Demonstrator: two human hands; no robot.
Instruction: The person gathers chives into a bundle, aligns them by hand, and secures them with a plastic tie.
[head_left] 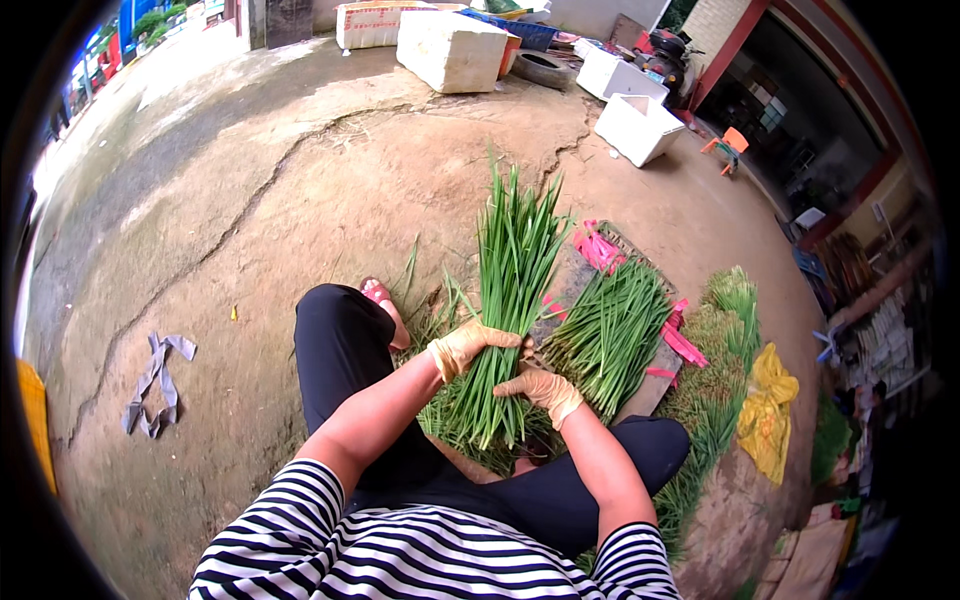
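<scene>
A thick bundle of garlic chives [515, 250] stands in front of me, its long green leaves pointing away and its cut ends toward my lap. My left hand [474, 347], in a pale rubber glove, wraps round the middle of the bundle. Lower down, my right hand [543, 389], gloved alike, grips the bundle from its right side, thumb across the front and the other fingers partly hidden. Just to the right, a second pile of chives [615, 330] lies on a low board [650, 390]. Pink strips [597, 246] lie at its far edge, with more pink ribbon [682, 340] at its right.
A large heap of chives [700, 390] spreads at the right, beside a yellow plastic bag [768, 412]. A grey cloth strip [158, 385] lies on the concrete at left. White foam boxes [452, 52], a tyre [541, 70] and a small orange chair [733, 141] are farther back.
</scene>
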